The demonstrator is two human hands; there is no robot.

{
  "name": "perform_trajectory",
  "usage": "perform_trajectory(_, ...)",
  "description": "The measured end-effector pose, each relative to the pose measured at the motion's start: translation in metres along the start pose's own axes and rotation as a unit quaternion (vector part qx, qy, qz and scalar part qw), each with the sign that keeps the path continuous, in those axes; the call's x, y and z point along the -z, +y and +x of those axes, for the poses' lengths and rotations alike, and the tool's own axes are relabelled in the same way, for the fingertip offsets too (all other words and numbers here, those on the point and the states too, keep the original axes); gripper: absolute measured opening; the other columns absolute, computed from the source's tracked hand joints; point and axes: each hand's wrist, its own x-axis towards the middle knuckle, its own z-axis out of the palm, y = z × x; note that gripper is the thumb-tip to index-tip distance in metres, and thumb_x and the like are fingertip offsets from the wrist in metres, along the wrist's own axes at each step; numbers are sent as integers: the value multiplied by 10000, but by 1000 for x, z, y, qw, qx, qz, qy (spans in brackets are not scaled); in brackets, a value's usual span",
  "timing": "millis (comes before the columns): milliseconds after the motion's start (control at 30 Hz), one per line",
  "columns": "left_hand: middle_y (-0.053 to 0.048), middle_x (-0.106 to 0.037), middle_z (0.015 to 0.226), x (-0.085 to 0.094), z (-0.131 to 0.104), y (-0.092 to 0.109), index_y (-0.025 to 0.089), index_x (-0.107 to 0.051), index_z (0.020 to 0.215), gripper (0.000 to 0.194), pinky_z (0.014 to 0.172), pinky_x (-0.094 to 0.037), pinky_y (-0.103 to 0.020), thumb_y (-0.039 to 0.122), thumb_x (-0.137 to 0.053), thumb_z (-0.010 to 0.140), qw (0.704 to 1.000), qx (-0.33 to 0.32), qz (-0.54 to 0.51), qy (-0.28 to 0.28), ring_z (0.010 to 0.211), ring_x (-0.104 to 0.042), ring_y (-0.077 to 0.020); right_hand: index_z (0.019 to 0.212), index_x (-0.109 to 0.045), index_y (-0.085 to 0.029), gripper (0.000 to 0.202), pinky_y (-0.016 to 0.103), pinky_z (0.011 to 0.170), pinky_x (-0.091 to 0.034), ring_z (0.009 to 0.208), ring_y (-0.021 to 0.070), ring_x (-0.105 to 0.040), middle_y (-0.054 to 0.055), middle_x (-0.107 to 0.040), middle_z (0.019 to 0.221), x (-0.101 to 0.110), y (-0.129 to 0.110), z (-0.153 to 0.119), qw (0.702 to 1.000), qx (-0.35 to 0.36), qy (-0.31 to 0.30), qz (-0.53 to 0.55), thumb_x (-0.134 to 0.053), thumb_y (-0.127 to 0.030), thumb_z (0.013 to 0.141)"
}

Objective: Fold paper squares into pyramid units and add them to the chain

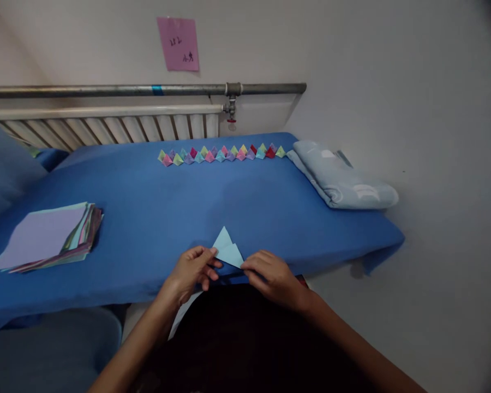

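Note:
A light blue sheet of origami paper (229,252), folded into a triangle with one flap turned over, is held at the near edge of the blue-covered table (147,213). My left hand (193,271) pinches its left corner between thumb and fingers. At the lower right corner, the fingertips of my right hand (272,275) close on the paper. The peak of the triangle points away from me. Along the far side lie two rows of small folded paper pieces (220,155) in many colours.
A stack of coloured paper (45,234) lies at the left, lilac sheet on top. A folded pale blue blanket (343,174) rests at the right end against the wall. Behind the table are a radiator (147,126), a metal pipe (106,91) and a pink note (179,45).

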Motion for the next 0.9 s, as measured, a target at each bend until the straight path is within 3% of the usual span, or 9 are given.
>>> perform_trajectory(200, -26, -673, 655, 5, 1, -7, 140, -579, 693, 406, 329, -382, -163, 465, -806, 603, 998, -50, -46, -14, 454, -564, -89, 912, -620, -193, 104, 283, 700, -476, 732, 142, -582, 28, -653, 796, 7, -7, 1, 997, -20, 1, 73, -552, -138, 857)
perform_trajectory(333, 18, -616, 554, 11, -1, -8, 141, -580, 652, 399, 421, -404, -160, 443, -832, 588, 985, -95, -138, -34, 463, -527, -63, 972, -618, -208, 114, 259, 720, -491, 801, 135, -601, 34, -638, 881, 19, -14, 13, 978, -99, 96, 157, -563, -184, 874)
perform_trajectory(433, 51, -538, 468, 13, -3, -11, 156, -511, 569, 445, 423, -368, -163, 441, -852, 553, 973, -104, -199, -59, 421, -471, -51, 944, -630, -213, 108, 274, 789, -488, 884, 144, -608, 39, -635, 908, 26, -22, 29, 968, -104, 135, 183, -540, -183, 892)
perform_trajectory(633, 55, -488, 443, 14, -5, -18, 166, -494, 554, 473, 453, -368, -190, 487, -842, 545, 969, -108, -198, -103, 418, -449, -63, 950, -640, -216, 111, 299, 856, -480, 979, 155, -602, 55, -631, 1008, 31, -41, 56, 966, -73, 103, 227, -557, -192, 881)
perform_trajectory(767, 46, -486, 438, 16, -4, -23, 168, -487, 555, 480, 445, -352, -201, 507, -827, 562, 970, -103, -183, -122, 407, -443, -71, 925, -647, -220, 112, 322, 878, -470, 1032, 164, -584, 63, -612, 1050, 27, -42, 65, 963, -88, 103, 235, -547, -196, 882)
perform_trajectory(900, 40, -508, 437, 18, -3, -27, 164, -501, 559, 455, 454, -354, -200, 484, -825, 583, 967, -99, -181, -146, 405, -458, -73, 848, -653, -208, 114, 331, 903, -445, 1093, 176, -552, 69, -590, 1082, 26, -41, 69, 960, -124, 53, 245, -543, -181, 860)
